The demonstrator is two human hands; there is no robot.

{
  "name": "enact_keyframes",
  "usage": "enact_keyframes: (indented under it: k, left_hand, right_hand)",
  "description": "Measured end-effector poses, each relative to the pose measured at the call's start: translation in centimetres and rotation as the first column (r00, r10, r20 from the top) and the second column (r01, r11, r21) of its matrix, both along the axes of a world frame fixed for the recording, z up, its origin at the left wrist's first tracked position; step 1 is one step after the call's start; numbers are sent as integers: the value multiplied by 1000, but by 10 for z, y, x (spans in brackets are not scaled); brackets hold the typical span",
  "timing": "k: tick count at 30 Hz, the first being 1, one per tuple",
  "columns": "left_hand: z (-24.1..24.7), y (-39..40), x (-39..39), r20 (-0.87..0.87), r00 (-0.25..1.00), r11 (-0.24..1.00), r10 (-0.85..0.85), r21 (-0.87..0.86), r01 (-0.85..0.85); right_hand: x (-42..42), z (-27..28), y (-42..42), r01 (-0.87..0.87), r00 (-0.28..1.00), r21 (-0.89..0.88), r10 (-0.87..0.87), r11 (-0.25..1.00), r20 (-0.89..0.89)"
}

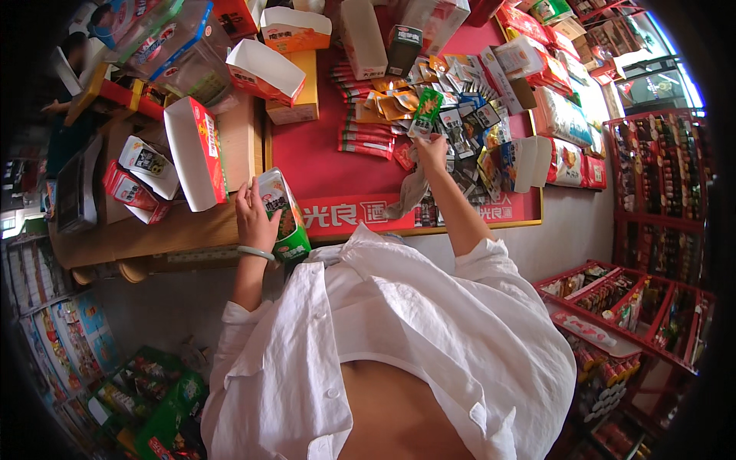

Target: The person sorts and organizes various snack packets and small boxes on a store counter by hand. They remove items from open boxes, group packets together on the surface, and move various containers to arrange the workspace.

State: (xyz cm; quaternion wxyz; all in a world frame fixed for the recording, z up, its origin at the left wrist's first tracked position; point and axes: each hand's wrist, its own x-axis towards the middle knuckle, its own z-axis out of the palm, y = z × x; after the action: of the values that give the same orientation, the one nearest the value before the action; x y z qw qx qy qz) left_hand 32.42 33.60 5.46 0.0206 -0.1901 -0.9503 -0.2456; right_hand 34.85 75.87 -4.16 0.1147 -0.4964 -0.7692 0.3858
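My left hand (pixel 257 218) is at the left end of the red tabletop, against a green-and-white cardboard snack box (pixel 292 227). Its thumb lies over the box's side and the fingers run along the left edge. Over the pile of snack packets, my right hand (pixel 432 153) pinches the lower end of a green packet (pixel 428 108). A crumpled grey cloth (pixel 410 192) hangs or lies just below that hand; whether the hand touches it is unclear. Around it lie orange sachets (pixel 397 103), dark packets (pixel 457 135) and a row of red packets (pixel 368 141).
Open cardboard display boxes (pixel 198 155) stand at the left, with another white one (pixel 362 40) at the back. A blue-and-white box (pixel 520 164) sits right of the pile. Large bagged goods (pixel 563 115) line the right edge. A person (pixel 72 109) is at far left.
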Motion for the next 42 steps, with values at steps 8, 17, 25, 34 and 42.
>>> enact_keyframes:
  k: [8,17,25,34,42]
  left_hand:
    - [7,4,5,-107,993,999,-51,8,52]
    - [9,4,4,127,979,988,-157,11,157]
    - [11,6,21,270,931,968,-247,104,227]
    - [9,5,51,194,907,910,-373,-115,399]
    - [-1,1,66,239,924,917,-300,-196,348]
  right_hand:
    - [-35,-1,21,10,998,74,-15,997,60]
    - [-34,-4,18,-54,982,-42,61,998,178]
    - [-39,5,1,62,978,-13,-58,998,202]
    - [11,-18,-17,-16,819,-71,-28,997,-573]
    - [46,44,-88,-313,737,-208,98,927,-668]
